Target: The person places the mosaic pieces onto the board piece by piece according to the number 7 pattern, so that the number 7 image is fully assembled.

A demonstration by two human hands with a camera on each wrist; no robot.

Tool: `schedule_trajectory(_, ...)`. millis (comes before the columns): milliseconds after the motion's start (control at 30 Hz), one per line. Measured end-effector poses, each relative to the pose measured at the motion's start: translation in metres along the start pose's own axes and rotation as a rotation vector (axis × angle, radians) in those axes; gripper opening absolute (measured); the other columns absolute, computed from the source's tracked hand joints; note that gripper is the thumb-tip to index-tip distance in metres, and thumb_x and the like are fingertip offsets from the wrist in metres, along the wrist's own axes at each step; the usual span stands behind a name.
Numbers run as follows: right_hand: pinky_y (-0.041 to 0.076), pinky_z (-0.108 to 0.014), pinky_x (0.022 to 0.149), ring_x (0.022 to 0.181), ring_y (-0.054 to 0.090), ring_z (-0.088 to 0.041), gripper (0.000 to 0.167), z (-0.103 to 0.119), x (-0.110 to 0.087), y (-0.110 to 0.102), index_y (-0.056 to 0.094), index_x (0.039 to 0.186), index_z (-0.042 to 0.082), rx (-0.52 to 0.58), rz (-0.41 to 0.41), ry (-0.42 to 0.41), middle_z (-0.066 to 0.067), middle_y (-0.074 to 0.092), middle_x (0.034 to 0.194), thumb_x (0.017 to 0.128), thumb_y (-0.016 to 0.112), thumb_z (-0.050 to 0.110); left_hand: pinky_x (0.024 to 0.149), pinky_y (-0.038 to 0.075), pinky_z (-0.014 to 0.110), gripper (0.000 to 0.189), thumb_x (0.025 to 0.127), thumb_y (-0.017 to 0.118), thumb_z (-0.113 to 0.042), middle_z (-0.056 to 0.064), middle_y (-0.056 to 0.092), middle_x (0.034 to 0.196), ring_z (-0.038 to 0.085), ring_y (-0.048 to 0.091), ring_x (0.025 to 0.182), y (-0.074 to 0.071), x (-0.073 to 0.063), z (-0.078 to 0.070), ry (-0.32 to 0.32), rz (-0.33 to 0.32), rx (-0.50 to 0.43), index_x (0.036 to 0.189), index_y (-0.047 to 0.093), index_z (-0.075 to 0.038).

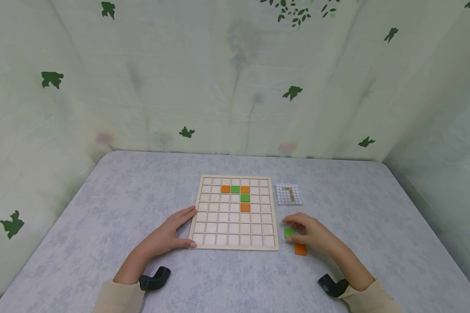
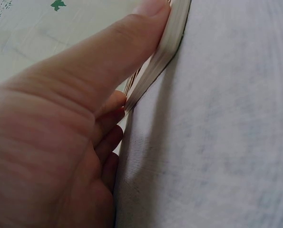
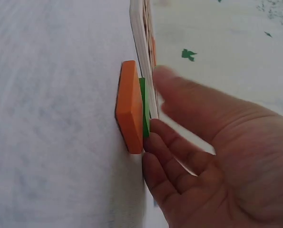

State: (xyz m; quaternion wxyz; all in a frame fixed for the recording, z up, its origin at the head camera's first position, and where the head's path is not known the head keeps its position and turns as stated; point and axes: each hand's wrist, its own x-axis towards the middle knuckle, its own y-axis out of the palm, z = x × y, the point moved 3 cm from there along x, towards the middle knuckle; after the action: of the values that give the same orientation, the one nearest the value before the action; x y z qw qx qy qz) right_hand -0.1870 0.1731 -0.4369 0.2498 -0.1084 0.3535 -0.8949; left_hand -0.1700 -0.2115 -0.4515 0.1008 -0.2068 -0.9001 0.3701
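A square wooden grid board (image 1: 222,228) lies on the table. An orange, a green (image 1: 235,189) and an orange tile form a row on it, with a green and an orange tile running down from the right end. My left hand (image 1: 162,234) rests against the board's left side, thumb (image 2: 151,9) on the near corner and fingertips along the edge. Over a loose green tile (image 1: 288,233) right of the board, my right hand (image 1: 315,232) has its thumb and fingers spread apart. Beside that tile, under the hand, lies an orange tile (image 3: 128,109).
A small card (image 1: 280,199) printed with a grid and a coloured pattern lies right of the board, beyond my right hand. Behind the grey mottled table (image 1: 149,176) hangs a pale curtain (image 1: 203,87) with green leaf prints.
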Motion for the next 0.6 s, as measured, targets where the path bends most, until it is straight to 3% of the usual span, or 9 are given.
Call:
schedule_trajectory(267, 0.044, -0.031, 0.078, 0.089, 0.05, -0.015, 0.026, -0.003, -0.001, 0.002, 0.063, 0.102, 0.011, -0.045, 0.028, 0.038, 0.003, 0.054, 0.099, 0.077, 0.071, 0.016, 0.098, 0.018, 0.057, 0.093, 0.07, 0.072, -0.046, 0.013, 0.021, 0.146, 0.036, 0.015, 0.131, -0.001, -0.001, -0.001, -0.001, -0.001, 0.0, 0.14, 0.029, -0.003)
schedule_trajectory(467, 0.045, -0.033, 0.078, 0.089, 0.05, -0.015, 0.024, 0.005, 0.003, 0.001, 0.063, 0.102, 0.012, -0.072, 0.03, 0.047, 0.005, 0.056, 0.097, 0.079, 0.069, 0.014, 0.098, 0.019, 0.056, 0.095, 0.068, 0.072, -0.046, 0.012, 0.021, 0.146, 0.035, 0.015, 0.131, -0.001, -0.001, 0.001, -0.005, 0.003, 0.004, 0.141, 0.029, -0.003)
schedule_trajectory(600, 0.045, -0.034, 0.078, 0.09, 0.051, -0.016, 0.026, 0.015, 0.01, -0.001, 0.062, 0.105, 0.011, -0.086, 0.019, 0.009, 0.006, 0.057, 0.098, 0.08, 0.069, 0.013, 0.099, 0.018, 0.056, 0.095, 0.068, 0.073, -0.046, 0.011, 0.02, 0.146, 0.034, 0.014, 0.132, -0.001, -0.001, 0.001, -0.004, 0.003, -0.004, 0.141, 0.028, -0.004)
